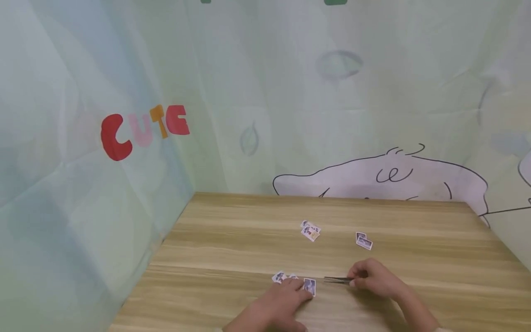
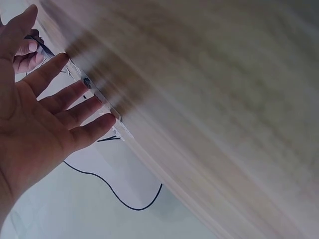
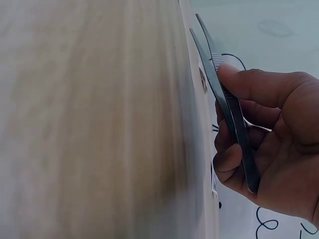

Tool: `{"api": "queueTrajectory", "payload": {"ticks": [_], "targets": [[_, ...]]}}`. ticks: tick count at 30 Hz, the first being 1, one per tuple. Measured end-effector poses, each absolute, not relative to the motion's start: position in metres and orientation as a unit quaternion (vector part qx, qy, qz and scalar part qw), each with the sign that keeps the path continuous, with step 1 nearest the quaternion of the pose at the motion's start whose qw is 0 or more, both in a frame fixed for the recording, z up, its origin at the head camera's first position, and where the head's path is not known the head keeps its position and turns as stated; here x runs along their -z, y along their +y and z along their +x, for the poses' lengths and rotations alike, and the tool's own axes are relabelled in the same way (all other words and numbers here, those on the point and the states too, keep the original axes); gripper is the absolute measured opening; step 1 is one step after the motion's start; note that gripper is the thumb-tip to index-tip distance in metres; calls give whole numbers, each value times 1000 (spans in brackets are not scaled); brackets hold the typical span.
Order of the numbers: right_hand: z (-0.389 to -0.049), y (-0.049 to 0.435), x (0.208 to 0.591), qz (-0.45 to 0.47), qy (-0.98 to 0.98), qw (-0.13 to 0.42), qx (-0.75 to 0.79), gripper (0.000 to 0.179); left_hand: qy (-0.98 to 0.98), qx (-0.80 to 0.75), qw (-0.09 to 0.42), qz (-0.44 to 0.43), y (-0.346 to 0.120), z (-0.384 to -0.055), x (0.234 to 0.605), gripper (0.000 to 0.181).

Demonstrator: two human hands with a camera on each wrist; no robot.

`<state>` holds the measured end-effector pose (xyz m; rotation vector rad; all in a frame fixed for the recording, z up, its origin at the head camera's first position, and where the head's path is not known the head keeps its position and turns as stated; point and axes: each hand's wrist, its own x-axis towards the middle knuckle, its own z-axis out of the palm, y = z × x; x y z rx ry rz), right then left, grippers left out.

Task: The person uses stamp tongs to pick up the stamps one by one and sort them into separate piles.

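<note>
My right hand [image 1: 375, 279] grips a pair of dark metal tweezers [image 3: 227, 104], whose two tips stand apart and point left over the table. With its fingers spread and fairly straight, my left hand [image 1: 278, 304] rests its fingertips on small picture cards at the front of the table. One card [image 1: 309, 287] lies by the thumb and index finger, and another card [image 1: 280, 276] shows beyond the fingers. Part of this group is hidden under the hand. In the left wrist view the fingertips [image 2: 113, 119] touch the cards' edges along the tabletop.
Farther back on the wooden table [image 1: 232, 240] lie two overlapping picture cards [image 1: 310, 233]. A second overlapping pair of cards [image 1: 364, 242] lies to their right, beyond the right hand. Printed cloth walls [image 1: 257, 92] stand along the table's back and sides.
</note>
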<state>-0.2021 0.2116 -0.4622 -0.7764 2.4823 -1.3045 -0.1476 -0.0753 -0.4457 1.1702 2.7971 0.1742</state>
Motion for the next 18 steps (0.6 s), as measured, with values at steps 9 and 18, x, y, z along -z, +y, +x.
{"api": "queueTrajectory", "payload": {"ticks": [9, 18], "targets": [[-211, 202, 462, -283, 846, 124, 435, 7, 919, -60, 58, 384, -75, -150, 444, 65], [-215, 190, 463, -287, 834, 142, 449, 9, 918, -59, 37, 391, -77, -150, 445, 60]]}}
